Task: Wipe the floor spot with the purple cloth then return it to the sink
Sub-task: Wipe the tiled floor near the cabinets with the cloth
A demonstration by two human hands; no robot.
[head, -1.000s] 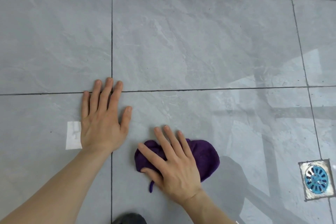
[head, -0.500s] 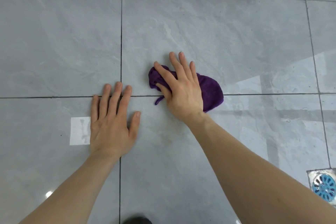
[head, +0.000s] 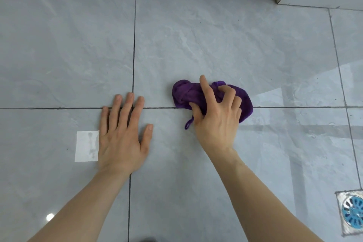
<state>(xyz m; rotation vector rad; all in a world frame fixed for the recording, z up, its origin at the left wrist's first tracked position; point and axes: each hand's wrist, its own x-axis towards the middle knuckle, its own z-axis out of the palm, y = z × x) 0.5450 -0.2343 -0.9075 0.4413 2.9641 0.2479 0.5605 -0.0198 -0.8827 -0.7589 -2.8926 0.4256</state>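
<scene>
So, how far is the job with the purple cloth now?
Done: the purple cloth is down on the grey tiled floor; no spot shows there. In hand: the right hand curls its fingers into the bunched cloth, gathering it, while the left hand lies flat on the tiles. Left: lifting it and taking it to the sink, which is out of view.
</scene>
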